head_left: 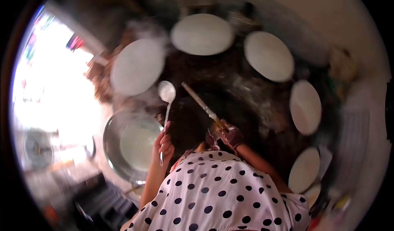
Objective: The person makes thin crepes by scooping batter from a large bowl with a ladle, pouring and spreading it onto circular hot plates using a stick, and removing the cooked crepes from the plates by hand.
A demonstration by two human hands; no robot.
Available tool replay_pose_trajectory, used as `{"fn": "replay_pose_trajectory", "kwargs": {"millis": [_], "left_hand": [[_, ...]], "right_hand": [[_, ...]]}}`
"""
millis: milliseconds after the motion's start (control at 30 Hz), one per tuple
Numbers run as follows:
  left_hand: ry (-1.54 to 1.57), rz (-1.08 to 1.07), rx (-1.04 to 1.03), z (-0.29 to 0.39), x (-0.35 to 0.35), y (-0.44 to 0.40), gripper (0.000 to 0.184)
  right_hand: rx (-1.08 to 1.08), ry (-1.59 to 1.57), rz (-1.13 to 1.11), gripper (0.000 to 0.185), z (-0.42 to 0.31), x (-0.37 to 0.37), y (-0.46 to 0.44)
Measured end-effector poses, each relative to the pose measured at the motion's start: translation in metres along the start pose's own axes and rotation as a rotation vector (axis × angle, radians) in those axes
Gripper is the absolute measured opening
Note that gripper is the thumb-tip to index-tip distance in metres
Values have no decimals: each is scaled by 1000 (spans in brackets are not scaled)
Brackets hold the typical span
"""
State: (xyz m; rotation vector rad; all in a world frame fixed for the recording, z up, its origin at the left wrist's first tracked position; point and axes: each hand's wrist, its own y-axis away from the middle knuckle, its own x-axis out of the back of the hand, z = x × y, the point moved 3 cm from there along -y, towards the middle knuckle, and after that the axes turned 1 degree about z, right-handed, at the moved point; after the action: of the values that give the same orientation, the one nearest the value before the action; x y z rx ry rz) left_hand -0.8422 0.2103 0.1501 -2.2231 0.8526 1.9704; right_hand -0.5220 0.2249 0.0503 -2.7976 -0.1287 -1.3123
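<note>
Head view: right of the metal bowl [108,147], the left hand [164,145] closes round a ladle [167,91], its cup outside the rim. Farther right, the right hand [229,135] grips a stick [200,102]; open room separates the tools. White discs [202,34] arc beyond and right of the bowl, around a dark surface [197,69]; a pale wall [320,13] stands farthest right.

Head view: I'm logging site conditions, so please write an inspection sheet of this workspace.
Surface: dark brown surface with pale patches.
Job's things: long-handled silvery metal ladle, slim wooden stick, round metal basin of whitish liquid, white oval discs in an arc.
Clutter: black angular object, blurred, lower left.
Hands: left hand grips the ladle; right hand grips the stick.
Cables: nothing seen.
Surroundings: pale wall right, bright opening left, white steam.
</note>
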Motion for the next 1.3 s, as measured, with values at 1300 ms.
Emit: {"fn": "replay_pose_trajectory", "kwargs": {"millis": [1300], "left_hand": [[-1367, 273, 807, -310, -85, -135, 42]], "right_hand": [[-2085, 150, 1011, 32, 264, 318, 618]]}}
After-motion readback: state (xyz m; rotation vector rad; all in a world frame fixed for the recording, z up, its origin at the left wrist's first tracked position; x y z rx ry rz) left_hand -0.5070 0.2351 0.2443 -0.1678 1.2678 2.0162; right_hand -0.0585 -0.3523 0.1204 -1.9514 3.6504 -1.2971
